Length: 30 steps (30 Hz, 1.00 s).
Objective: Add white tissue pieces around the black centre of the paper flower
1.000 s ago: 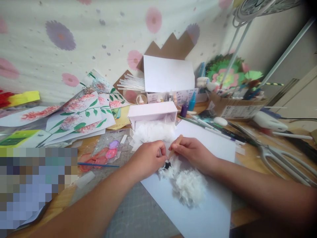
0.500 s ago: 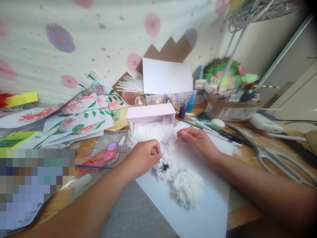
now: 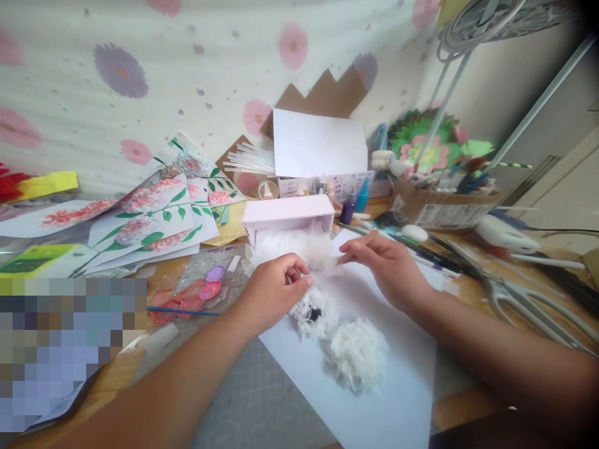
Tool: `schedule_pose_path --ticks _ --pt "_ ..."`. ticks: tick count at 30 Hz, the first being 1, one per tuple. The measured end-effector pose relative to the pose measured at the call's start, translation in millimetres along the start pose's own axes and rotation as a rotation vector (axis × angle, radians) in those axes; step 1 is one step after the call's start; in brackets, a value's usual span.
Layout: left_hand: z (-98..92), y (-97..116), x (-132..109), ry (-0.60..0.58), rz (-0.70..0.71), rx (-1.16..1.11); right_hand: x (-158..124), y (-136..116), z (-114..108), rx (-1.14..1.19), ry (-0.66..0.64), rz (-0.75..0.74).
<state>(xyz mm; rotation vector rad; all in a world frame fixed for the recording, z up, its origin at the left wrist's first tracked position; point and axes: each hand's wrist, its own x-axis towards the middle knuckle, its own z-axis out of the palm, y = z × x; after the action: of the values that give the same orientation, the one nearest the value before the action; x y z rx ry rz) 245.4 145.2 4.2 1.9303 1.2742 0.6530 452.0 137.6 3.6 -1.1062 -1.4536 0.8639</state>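
Observation:
Two fluffy white paper flowers lie on a white sheet [image 3: 374, 399]: one with a dark centre [image 3: 312, 315] and a fuller one [image 3: 358, 353] to its right. My left hand [image 3: 274, 292] is curled in a pinch just above the dark-centred flower, holding something small I cannot make out. My right hand [image 3: 384, 265] reaches toward the pile of white paper bits [image 3: 292, 248] spilling from a pale pink box [image 3: 287, 215], its fingertips pinched at a white piece.
Flower paintings [image 3: 154, 215] lie at the left. Pink petal cut-outs [image 3: 187, 293] and a thin blue brush [image 3: 182, 310] sit beside a cutting mat [image 3: 262, 399]. Glue bottles [image 3: 355, 199], pens [image 3: 421, 246], large scissors [image 3: 528, 299] and a box of craft supplies [image 3: 444, 206] crowd the right.
My right hand left the flower and moved up to the white paper pile by the box. The stick it held a second ago is no longer visible. My left hand stays pinched at the flower.

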Motion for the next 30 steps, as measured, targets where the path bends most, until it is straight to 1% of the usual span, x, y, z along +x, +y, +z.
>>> schedule_pose_path --ticks 2,5,7,9,12,14,16,18,21,24,27,30 --pt "1.0 2 0 0.020 0.014 -0.055 -3 -3 2 0.141 -0.040 0.028" --pt "1.0 6 -2 0.028 0.024 -0.126 -7 -10 7 0.339 -0.157 0.050" --pt "-0.4 8 -4 0.002 0.025 -0.194 -9 -15 10 0.410 -0.214 0.066" --pt "-2.6 9 -6 -0.060 0.015 -0.279 -11 -18 11 0.430 -0.244 0.080" --pt "-6.6 9 -5 -0.137 -0.017 -0.350 -13 -17 11 0.417 -0.278 0.094" --pt "-9.0 8 -4 -0.125 -0.036 -0.362 -14 -12 11 0.364 -0.304 0.097" --pt "-10.7 7 -3 -0.096 -0.038 -0.382 -16 -7 12 0.251 -0.345 0.080" --pt "-12.0 7 -3 -0.105 -0.024 -0.425 -19 -3 14 0.124 -0.392 0.036" --pt "-13.3 7 -4 -0.202 -0.026 -0.456 -21 0 15 0.043 -0.428 -0.017" --pt "-13.4 8 -6 -0.313 -0.091 -0.447 -22 1 13 0.033 -0.427 -0.011" --pt "-10.8 8 -6 -0.361 -0.146 -0.433 -22 2 10 0.034 -0.443 0.008" --pt "-5.3 5 -5 -0.372 -0.148 -0.374 -22 3 8 0.020 -0.469 0.002"
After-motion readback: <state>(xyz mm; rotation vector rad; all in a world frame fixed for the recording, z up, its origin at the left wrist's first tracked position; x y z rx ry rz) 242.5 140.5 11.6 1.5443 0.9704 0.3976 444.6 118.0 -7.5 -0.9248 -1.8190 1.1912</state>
